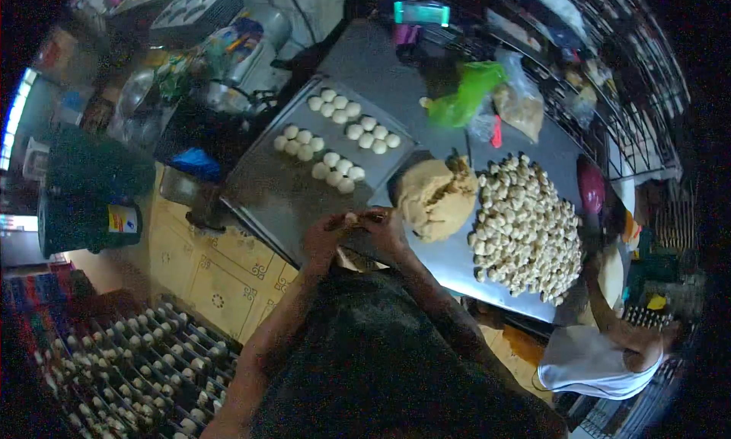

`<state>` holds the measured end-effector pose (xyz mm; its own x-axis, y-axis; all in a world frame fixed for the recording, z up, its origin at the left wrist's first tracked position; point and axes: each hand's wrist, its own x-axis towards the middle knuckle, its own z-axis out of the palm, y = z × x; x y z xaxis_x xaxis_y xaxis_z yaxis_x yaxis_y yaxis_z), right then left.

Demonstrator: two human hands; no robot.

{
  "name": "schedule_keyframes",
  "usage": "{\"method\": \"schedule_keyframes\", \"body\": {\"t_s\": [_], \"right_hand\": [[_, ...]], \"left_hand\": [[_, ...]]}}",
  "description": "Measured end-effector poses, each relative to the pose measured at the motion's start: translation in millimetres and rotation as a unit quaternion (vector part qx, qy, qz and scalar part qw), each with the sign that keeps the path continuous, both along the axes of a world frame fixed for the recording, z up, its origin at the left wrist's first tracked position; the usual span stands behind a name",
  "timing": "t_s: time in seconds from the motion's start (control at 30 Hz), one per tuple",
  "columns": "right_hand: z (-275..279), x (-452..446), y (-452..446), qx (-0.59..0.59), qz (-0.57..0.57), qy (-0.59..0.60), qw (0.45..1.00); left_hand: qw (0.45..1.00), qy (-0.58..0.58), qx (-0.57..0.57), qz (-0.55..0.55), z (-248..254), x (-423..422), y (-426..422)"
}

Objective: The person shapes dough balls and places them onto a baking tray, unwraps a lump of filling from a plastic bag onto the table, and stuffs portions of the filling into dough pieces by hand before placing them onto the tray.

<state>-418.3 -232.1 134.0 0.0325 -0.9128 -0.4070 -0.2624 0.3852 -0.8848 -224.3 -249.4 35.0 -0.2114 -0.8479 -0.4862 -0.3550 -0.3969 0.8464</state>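
My left hand (323,236) and my right hand (387,230) meet at the near edge of the metal table. Their fingertips pinch a small pale piece of dough (350,218) between them; its exact shape is too small to make out. Just beyond my hands lies a tray (263,181) with white dough balls (337,172) set in several clusters. Beside my right hand sits a large tan mound (435,199) of dough-like filling, broken open at the top. Farther right spreads a wide heap of small pale lumps (525,229).
A green plastic bag (468,95) and a clear bag of tan crumbs (521,108) lie at the back. A person in a white shirt (598,363) stands at the right end. Racks of dough balls (145,370) stand lower left; a dark bin (84,203) is at left.
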Motion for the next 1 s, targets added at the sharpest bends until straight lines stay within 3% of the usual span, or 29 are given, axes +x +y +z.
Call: {"method": "schedule_keyframes", "body": {"t_s": [0.1, 0.13, 0.2, 0.27, 0.33, 0.37, 0.43, 0.5, 0.57, 0.6, 0.67, 0.73, 0.77, 0.8, 0.83, 0.87, 0.93, 0.97, 1.0], "right_hand": [[-30.0, 36.7, -30.4, 0.005, 0.021, -0.099, 0.995], [-39.1, 45.3, -35.9, 0.005, 0.026, -0.147, 0.989], [-41.2, 62.8, -42.6, -0.044, 0.001, -0.159, 0.986], [-39.9, 75.1, -41.8, -0.149, -0.049, -0.179, 0.971], [-34.4, 57.8, -27.4, -0.117, -0.026, -0.181, 0.976], [-30.0, 42.9, -17.3, -0.09, -0.001, -0.183, 0.979], [-38.2, 16.9, 2.6, -0.084, 0.002, -0.215, 0.973], [-50.4, -10.9, 34.5, -0.115, -0.029, -0.236, 0.964], [-47.6, -40.3, 65.9, -0.013, -0.061, -0.091, 0.994], [-48.4, -56.5, 81.9, -0.019, -0.069, -0.087, 0.994], [-57.8, -96.8, 114.0, -0.039, -0.216, -0.158, 0.963], [-83.0, -143.6, 137.5, -0.181, -0.343, -0.211, 0.897], [-60.2, -160.9, 141.0, -0.187, -0.323, 0.088, 0.924], [-37.0, -178.5, 142.3, -0.177, -0.275, 0.378, 0.866], [-34.2, -193.6, 151.7, -0.183, -0.277, 0.374, 0.866], [-32.0, -210.1, 162.0, -0.186, -0.234, 0.452, 0.841], [-33.1, -235.6, 176.7, -0.185, -0.148, 0.595, 0.768], [-35.3, -243.7, 181.3, -0.188, -0.153, 0.592, 0.769], [-37.3, -251.9, 184.6, -0.183, -0.146, 0.571, 0.787]], "left_hand": [[0.975, 0.099, -0.198, -0.033, 63.5, 29.2, -20.7], [0.976, 0.099, -0.193, -0.033, 63.5, 42.0, -32.8], [0.998, -0.006, -0.059, -0.006, 63.0, 81.5, -67.7], [0.985, 0.0, -0.171, 0.023, 65.3, 110.2, -102.8], [0.919, -0.085, -0.37, 0.105, 42.3, 133.9, -137.6], [0.919, -0.078, -0.374, 0.097, 33.6, 152.1, -150.4], [0.812, -0.172, -0.556, -0.05, 16.9, 170.9, -177.8], [0.797, -0.245, -0.531, -0.151, 15.2, 168.3, -178.1], [0.775, -0.291, -0.541, -0.147, -20.1, 172.7, -171.7], [0.772, -0.284, -0.548, -0.15, -20.6, 166.6, -167.5], [0.779, -0.314, -0.524, -0.138, -14.9, 158.3, -155.3], [0.779, -0.334, -0.515, -0.131, -2.7, 150.4, -149.7], [0.822, -0.332, -0.44, -0.145, 8.5, 146.3, -149.3], [0.858, -0.328, -0.362, -0.156, 21.5, 142.0, -149.9], [0.889, -0.322, -0.281, -0.165, 31.4, 139.1, -147.6], [0.886, -0.326, -0.286, -0.161, 36.0, 138.7, -144.6], [0.761, -0.414, -0.491, -0.092, 36.9, 138.5, -148.4], [0.678, -0.446, -0.582, -0.058, 33.7, 131.2, -148.7], [0.675, -0.449, -0.583, -0.057, 9.0, 123.8, -144.9]]}}
